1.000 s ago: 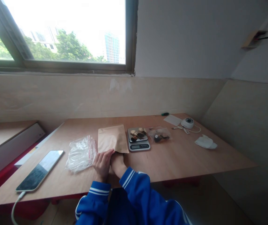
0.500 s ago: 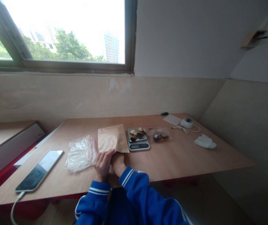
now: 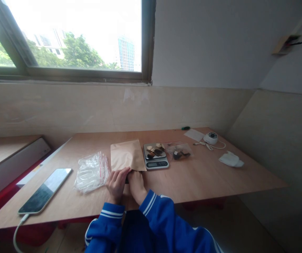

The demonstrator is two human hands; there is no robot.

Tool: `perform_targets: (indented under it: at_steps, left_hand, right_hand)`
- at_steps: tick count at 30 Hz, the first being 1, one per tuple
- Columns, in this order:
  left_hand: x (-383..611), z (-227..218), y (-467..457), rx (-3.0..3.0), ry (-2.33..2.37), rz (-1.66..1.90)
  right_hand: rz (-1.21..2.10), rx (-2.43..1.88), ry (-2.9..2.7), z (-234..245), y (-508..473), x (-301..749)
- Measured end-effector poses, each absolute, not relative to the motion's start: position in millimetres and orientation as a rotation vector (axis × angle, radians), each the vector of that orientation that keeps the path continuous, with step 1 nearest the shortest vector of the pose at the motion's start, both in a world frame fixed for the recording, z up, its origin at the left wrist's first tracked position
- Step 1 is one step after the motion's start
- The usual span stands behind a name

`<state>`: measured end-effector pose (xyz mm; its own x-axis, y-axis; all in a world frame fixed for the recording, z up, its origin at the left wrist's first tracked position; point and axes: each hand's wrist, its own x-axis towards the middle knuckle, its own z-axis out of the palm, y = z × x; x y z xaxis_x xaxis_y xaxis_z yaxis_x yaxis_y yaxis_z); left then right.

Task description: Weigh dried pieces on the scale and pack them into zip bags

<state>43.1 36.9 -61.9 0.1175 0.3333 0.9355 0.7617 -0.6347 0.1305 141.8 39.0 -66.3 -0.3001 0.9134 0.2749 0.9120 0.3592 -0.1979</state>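
A brown paper bag (image 3: pixel 126 154) lies flat on the table with its mouth toward me. My left hand (image 3: pixel 116 181) pinches the near edge of the bag between thumb and fingers. At the bag's mouth is my right hand (image 3: pixel 135 181), its fingers hidden in or under the paper. A small dark patch shows between the two hands, too unclear to name. Just right of the bag stands a kitchen scale (image 3: pixel 157 164) bearing several dried brown-and-cream pieces (image 3: pixel 156 150) that look like mushroom slices.
Clear zip bags (image 3: pixel 91 174) are piled to the left, beside a phone (image 3: pixel 45 191) on a charging cable. Right of the scale lies a clear bag with dark pieces (image 3: pixel 181 153). Farther right are a white dome-shaped device (image 3: pixel 211 137) with a cable and a crumpled white tissue (image 3: pixel 231 160).
My right hand has drawn back slightly to the right, so more of its back shows at the bag's mouth. My left hand keeps its hold on the bag's edge.
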Motion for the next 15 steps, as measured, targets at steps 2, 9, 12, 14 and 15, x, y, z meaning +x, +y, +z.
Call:
perform_targets:
  at_steps: [2,9,12,14,15]
  left_hand:
    - [44,-61,37,-2.018,-1.061,-1.521]
    - [42,-66,38,-2.053,-1.051,-1.486]
    - [41,-67,38,-2.064,-1.052,-1.498]
    - [41,-66,37,-2.062,-1.061,-1.507]
    - [41,-65,37,-2.062,-1.065,-1.507]
  right_hand:
    - [-0.032,-1.677,-2.254,-66,34,142]
    - [-0.235,-1.645,-2.201,-66,17,154]
    - [-0.263,-1.519,-2.184,-67,11,164]
    - [-0.314,-1.403,-2.164,-69,6,172]
    - [-0.339,-1.350,-2.142,-70,3,176]
